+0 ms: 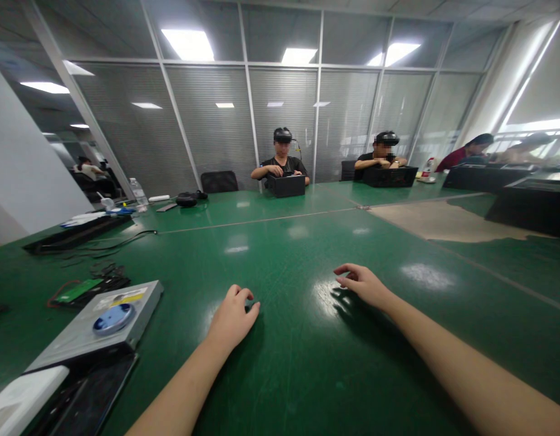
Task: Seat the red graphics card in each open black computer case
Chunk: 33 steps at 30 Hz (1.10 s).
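My left hand (233, 318) rests on or just over the green tabletop (280, 375), fingers loosely curled and the thumb apart, with nothing in it. To its right, my right hand (359, 283) hovers above the same surface, thumb and fingers parted, also holding nothing; its shadow falls on the table below. Left of my left hand lies a silver optical drive (146, 309) with a label. On top of it sits a round blue-and-white dish (114, 319). Neither hand touches these things.
Behind the drive are a green circuit board (80, 290) and loose black parts. A white object (25, 399) lies at the lower left. Cables, a black bar (80, 233) and a water bottle (138, 192) stand farther left. Several people sit across the table at black boxes (286, 186).
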Motion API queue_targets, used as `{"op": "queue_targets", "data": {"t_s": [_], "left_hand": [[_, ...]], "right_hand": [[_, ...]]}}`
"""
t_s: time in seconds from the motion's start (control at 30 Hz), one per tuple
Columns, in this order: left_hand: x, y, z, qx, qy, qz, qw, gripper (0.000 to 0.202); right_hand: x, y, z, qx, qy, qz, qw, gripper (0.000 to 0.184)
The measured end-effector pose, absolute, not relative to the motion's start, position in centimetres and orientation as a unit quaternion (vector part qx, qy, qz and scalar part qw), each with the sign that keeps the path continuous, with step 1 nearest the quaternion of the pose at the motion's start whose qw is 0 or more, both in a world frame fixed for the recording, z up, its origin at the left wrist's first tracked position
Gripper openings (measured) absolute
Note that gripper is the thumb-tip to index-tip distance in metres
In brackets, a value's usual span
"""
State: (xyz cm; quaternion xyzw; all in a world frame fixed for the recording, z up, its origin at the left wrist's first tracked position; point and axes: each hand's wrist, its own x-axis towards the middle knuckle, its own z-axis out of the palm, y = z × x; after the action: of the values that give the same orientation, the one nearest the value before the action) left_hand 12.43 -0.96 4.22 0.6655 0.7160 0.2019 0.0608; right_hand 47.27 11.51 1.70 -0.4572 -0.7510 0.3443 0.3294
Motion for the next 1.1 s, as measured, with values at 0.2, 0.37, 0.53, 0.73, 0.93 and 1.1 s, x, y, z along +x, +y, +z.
{"op": "queue_targets", "data": {"t_s": [0.2,0.37,0.53,0.73,0.93,1.1], "left_hand": [[12.45,-1.02,4.26,0.664,0.719,0.200,0.054,0.029],[12.50,-0.93,4.53,0.657,0.725,0.202,0.053,0.027],[12.59,-0.83,4.59,0.668,0.714,0.204,0.056,0.026],[12.79,-0.93,5.01,0.664,0.716,0.202,0.076,0.029],[12.42,-0.60,4.48,0.678,0.700,0.214,0.061,0.026],[12.04,-0.31,4.04,0.689,0.689,0.217,0.053,0.028]], "right_hand": [[47.36,11.67,1.53,-0.460,-0.748,0.348,0.328,0.038],[47.31,11.50,1.72,-0.462,-0.745,0.353,0.326,0.037],[47.24,11.39,1.90,-0.461,-0.745,0.356,0.325,0.036],[47.11,11.26,2.18,-0.457,-0.751,0.356,0.318,0.034],[47.19,11.39,2.06,-0.456,-0.750,0.357,0.320,0.034],[47.12,11.37,2.06,-0.453,-0.748,0.365,0.319,0.034]]}}
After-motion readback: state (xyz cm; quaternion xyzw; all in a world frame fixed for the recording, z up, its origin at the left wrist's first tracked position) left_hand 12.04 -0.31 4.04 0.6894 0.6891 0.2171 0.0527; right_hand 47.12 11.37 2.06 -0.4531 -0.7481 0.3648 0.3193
